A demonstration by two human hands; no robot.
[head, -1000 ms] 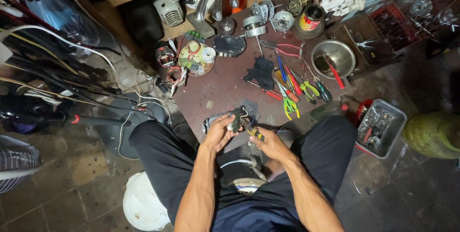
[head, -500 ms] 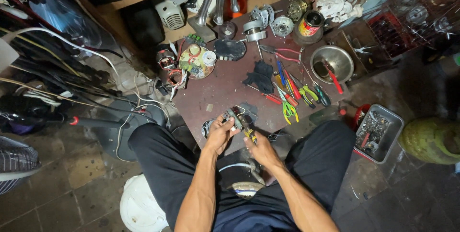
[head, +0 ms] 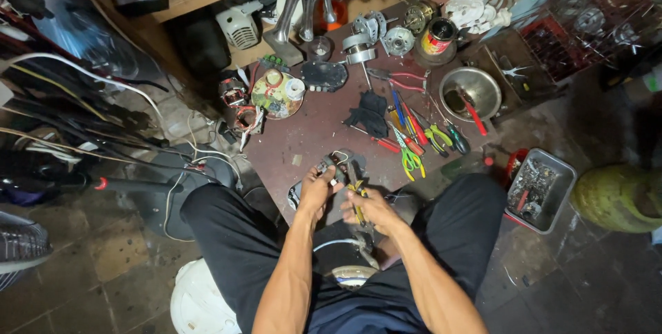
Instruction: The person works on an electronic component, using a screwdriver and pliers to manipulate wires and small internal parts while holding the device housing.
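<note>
scissors (head: 411,159) and pliers (head: 441,138) lie beyond both hands (head: 345,196).

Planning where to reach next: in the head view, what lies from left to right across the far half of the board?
Round coil-wound part → black glove → green-handled scissors → metal bowl.

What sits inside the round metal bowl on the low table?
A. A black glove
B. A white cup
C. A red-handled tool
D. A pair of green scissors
C: a red-handled tool leans in the metal bowl; the green scissors and black glove lie on the table outside it.
</note>
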